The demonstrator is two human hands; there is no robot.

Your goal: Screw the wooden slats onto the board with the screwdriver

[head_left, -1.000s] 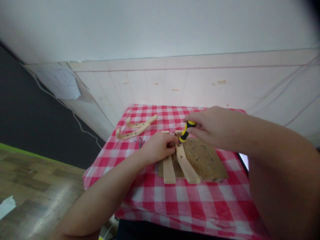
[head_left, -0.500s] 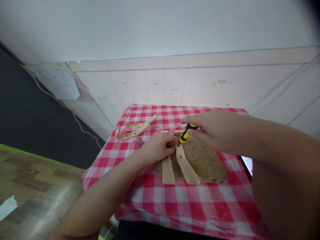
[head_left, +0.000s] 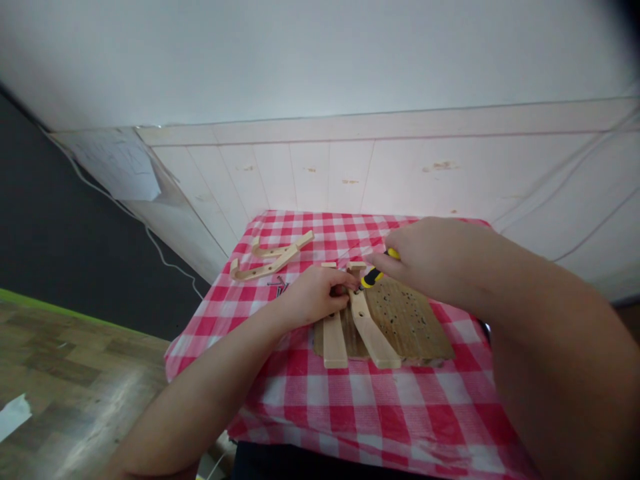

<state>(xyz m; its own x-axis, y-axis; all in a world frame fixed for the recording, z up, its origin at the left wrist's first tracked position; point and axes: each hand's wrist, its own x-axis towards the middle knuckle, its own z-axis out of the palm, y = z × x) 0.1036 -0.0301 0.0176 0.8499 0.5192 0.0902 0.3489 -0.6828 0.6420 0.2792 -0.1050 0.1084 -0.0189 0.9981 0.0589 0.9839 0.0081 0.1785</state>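
My right hand (head_left: 417, 250) is closed around the yellow and black handle of a screwdriver (head_left: 373, 277), which slants down to the left. Its tip meets a hole area on a pale wooden hook (head_left: 375, 333) lying on a brown wooden board (head_left: 410, 320) dotted with small holes. Fingers of my left hand (head_left: 320, 293) are curled against that hook beside the screwdriver tip; whatever is between the fingertips is partly hidden. Under the left hand a second wooden hook (head_left: 335, 347) lies along the board's left side.
Two more wooden hooks (head_left: 275, 261) lie at the back left of the table, with several screws (head_left: 280, 287) near my left hand. A red and white checked cloth (head_left: 350, 400) covers the table. Behind it stands a white panelled wall (head_left: 310, 170).
My right hand has turned on the screwdriver handle, its fingers curling in and the wrist rolling over. The screwdriver leans further right. My left hand and the hooks stay nearly put.
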